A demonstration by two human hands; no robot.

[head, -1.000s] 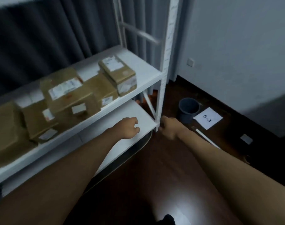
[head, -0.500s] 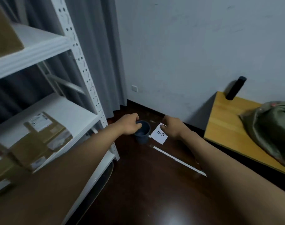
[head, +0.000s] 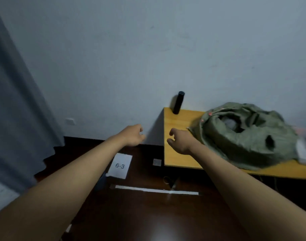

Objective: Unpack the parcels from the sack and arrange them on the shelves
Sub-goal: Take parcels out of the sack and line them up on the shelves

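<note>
The right hand (head: 181,142) was stretched forward over the near-left part of the wooden table (head: 179,160), its fingers loosely curled with a gap between thumb and fingers, holding nothing. The left hand (head: 134,135) hung level with it, off the table's left edge and above the dark floor (head: 148,216), fingers likewise loosely bent and empty. Just to the right of the right hand lay the green sack (head: 244,138), slumped on the table with its mouth rolled open toward the far side; something pale showed inside the opening, probably a parcel, though it was too blurred to be sure. A black cylinder (head: 178,102) stood upright at the table's far-left corner against the wall. On the floor below the left forearm lay a white sheet marked 6-3 (head: 120,165), with a white strip (head: 157,190) nearer still. A grey curtain (head: 14,110) hung at the left, and a pale corner at the near-left edge was probably the shelves, though it could not be made out. The step in hand looked like the reach for the sack to fetch another parcel. The next move would call for both hands to go right to the sack's mouth, spread the cloth, and take hold of a parcel inside before carrying it left.
</note>
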